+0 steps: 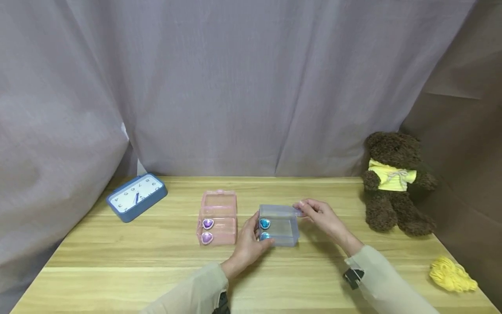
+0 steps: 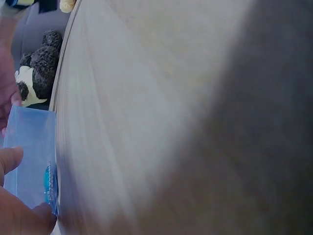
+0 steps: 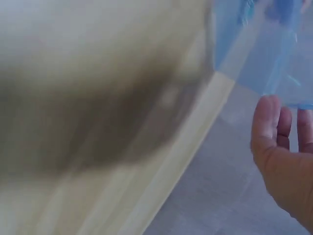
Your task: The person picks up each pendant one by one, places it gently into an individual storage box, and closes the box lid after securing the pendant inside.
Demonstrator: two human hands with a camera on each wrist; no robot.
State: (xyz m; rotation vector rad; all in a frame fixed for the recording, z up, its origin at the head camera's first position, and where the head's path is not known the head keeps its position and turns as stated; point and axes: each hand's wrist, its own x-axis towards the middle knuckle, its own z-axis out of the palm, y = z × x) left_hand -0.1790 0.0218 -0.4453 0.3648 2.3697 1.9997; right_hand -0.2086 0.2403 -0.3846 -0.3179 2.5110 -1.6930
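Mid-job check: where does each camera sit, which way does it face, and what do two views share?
Head: worn on the head, facing forward and down at the clear blue box; left hand, right hand and both sleeves show.
Left wrist: worn there, facing across the tabletop, box at the left; parts of both hands show.
Right wrist: worn there, facing over the tabletop's edge, box at upper right; the right hand shows.
Shared: head and left wrist both include the box and brown bear.
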